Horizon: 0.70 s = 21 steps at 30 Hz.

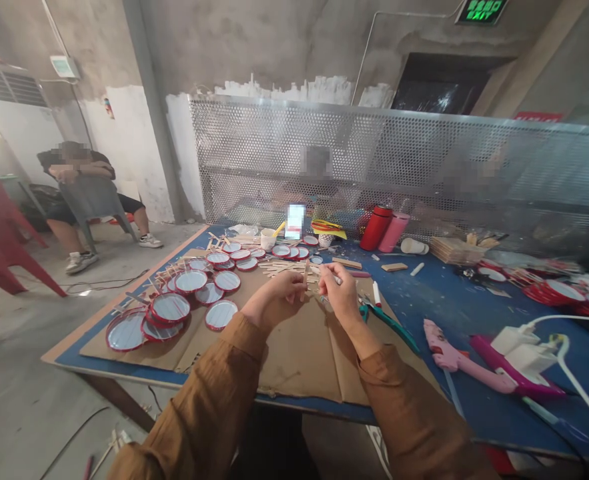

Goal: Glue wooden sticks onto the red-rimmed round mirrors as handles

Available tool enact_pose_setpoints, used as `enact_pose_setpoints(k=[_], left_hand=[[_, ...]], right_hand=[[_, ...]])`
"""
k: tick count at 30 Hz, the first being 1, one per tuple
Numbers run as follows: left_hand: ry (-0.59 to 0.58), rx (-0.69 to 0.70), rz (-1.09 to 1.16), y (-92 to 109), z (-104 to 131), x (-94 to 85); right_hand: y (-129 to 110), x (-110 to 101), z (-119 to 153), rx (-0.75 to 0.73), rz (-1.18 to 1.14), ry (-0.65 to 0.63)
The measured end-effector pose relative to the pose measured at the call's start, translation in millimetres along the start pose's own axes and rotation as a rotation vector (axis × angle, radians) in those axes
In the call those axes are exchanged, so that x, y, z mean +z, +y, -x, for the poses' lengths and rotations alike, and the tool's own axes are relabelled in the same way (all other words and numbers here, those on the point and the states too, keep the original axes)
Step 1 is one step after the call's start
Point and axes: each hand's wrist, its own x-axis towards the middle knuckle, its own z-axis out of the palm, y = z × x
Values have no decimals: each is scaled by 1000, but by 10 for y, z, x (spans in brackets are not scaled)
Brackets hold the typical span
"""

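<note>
Wooden stick (306,272) in left hand (280,291)

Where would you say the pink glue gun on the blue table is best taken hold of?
Probably by its handle: the pink glue gun lies flat on the blue table, right of the right hand. Come from above on that side, since nothing covers it.
</note>
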Motion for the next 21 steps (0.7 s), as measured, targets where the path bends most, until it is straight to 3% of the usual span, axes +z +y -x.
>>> enact_pose_setpoints(k=[5,10,15,21], left_hand=[[40,-20,52,22,8,0],[118,33,174,-77,-47,14],[57,91,108,-172,-106,3],[102,59,29,-106,-99,-18]], right_hand=[[-16,-11,-7,-30,-26,44],[6,44,22,-93,25,-13],[39,127,67,-143,162,-49],[15,218,149,-322,325,-17]])
